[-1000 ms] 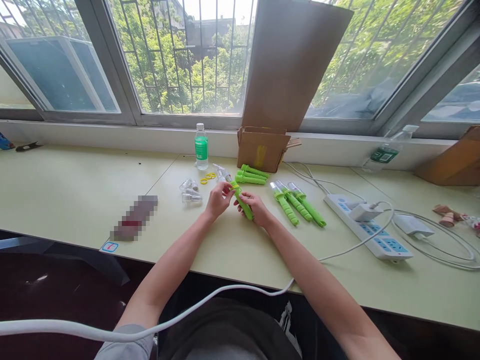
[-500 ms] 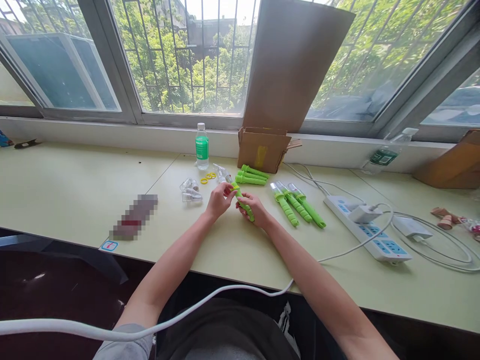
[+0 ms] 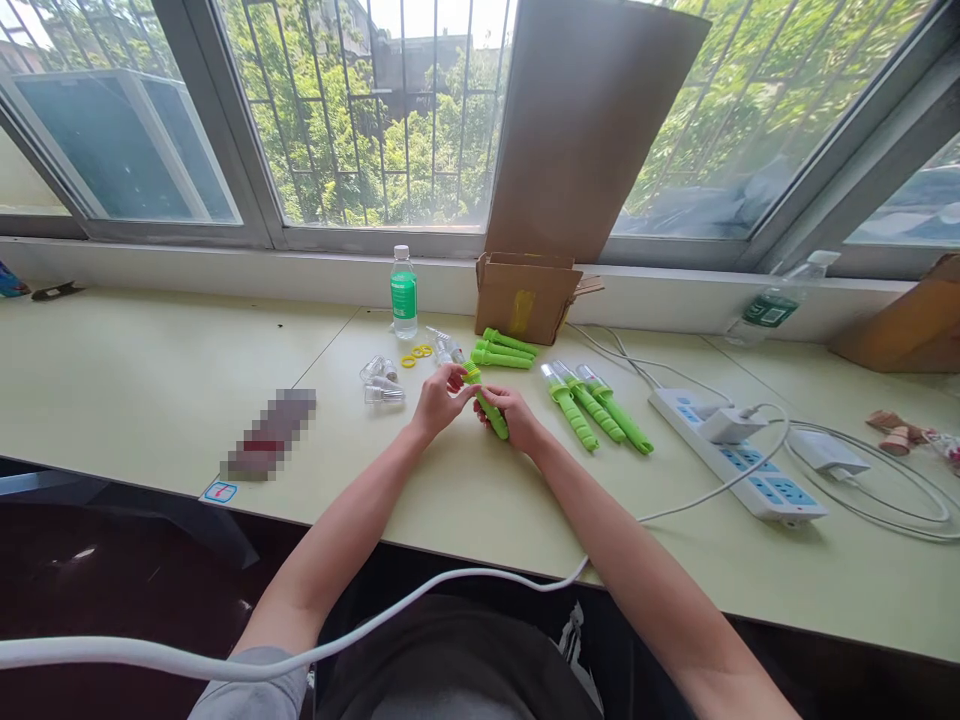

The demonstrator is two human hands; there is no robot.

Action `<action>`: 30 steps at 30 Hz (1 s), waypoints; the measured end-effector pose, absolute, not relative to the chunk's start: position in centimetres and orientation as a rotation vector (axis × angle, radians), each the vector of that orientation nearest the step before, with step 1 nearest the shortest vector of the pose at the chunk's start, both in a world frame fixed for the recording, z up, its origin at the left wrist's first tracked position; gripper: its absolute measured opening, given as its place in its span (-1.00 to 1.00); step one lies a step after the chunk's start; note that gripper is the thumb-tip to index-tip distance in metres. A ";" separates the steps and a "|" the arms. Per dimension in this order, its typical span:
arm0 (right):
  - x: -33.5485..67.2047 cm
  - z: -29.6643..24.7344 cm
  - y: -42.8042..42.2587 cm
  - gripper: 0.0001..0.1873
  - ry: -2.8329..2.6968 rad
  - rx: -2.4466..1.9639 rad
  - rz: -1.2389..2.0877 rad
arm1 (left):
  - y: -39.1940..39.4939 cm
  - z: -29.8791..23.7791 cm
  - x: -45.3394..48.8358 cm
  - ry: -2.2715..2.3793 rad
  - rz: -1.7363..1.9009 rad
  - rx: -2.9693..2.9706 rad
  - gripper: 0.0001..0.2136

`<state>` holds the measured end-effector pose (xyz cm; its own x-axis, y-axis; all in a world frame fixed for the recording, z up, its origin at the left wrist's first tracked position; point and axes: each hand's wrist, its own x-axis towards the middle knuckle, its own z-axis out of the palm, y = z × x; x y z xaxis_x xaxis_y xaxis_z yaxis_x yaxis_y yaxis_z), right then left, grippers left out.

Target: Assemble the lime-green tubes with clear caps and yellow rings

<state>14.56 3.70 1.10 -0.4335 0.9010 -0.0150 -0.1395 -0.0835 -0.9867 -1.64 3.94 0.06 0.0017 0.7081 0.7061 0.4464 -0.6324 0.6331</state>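
Both hands hold a green ribbed handle tilted over the table. My left hand closes its fingertips on the upper end, where a yellow ring shows. My right hand is wrapped round the lower part. Just beyond the fingers lie clear plastic pieces, partly hidden by the left hand and handle. Left of them are yellow rings and several clear plastic caps. Green handles without clear caps lie behind my hands. To the right rest three green handles with clear tips.
A water bottle and a cardboard box stand at the back. On the right lie a power strip with plugs and cables, and a tilted bottle. A white cable crosses before my body.
My hands stay in nearly the same place on the green handle. The left fingers and thumb have shifted slightly at its upper end.
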 end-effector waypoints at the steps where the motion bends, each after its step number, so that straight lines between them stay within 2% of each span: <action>1: 14.6 1.1 3.7 -0.69 -1.364 -0.884 1.655 | 3.9 0.1 -1.6 1.207 1.676 2.050 -0.72; 11: 14.9 0.8 4.3 -0.70 -1.282 -0.911 1.747 | 3.7 0.3 -1.5 1.150 1.611 2.042 -0.81; 30: 14.8 1.0 3.9 -0.66 -1.416 -0.867 1.634 | 3.7 0.5 -1.8 1.169 1.669 2.051 -0.85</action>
